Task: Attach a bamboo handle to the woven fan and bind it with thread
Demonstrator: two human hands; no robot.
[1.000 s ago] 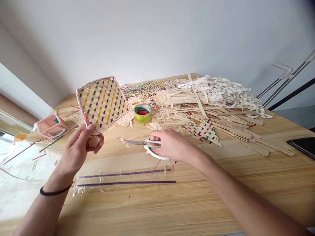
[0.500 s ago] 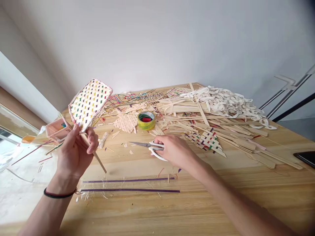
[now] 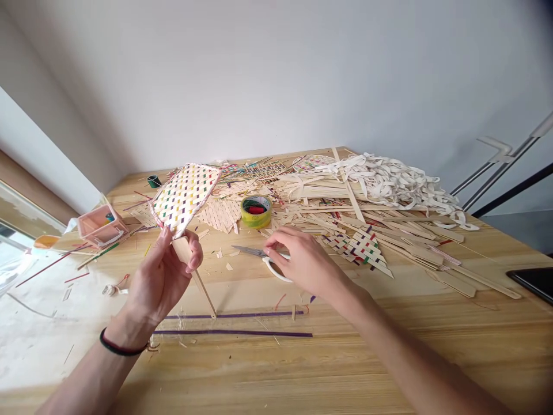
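Note:
My left hand (image 3: 162,276) is closed around the wooden handle (image 3: 184,251) of a small woven fan (image 3: 185,193). The fan has a pale weave flecked with yellow, green, red and purple and a pinkish-white bound edge. It is held up with its face toward me, the thin end of the handle slanting down over the table. My right hand (image 3: 302,256) reaches over white-handled scissors (image 3: 276,271). Its thumb and fingertips are pinched together at the scissors near the pivot, partly hiding them; the blades point left. Two purple strips (image 3: 242,332) lie flat in front of my hands.
A tape roll (image 3: 256,213) with something red inside stands behind the scissors. Wooden strips (image 3: 415,248), a woven piece (image 3: 367,249) and heaped white ribbon (image 3: 397,181) cover the right. At left are a pink box (image 3: 102,225) and a green spool (image 3: 153,181). A dark phone-like object (image 3: 531,283) lies far right.
My left hand and the fan have moved right and down, uncovering the green spool. My right hand's fingers have shifted from the scissors' handle loops toward the pivot; the scissors have barely moved.

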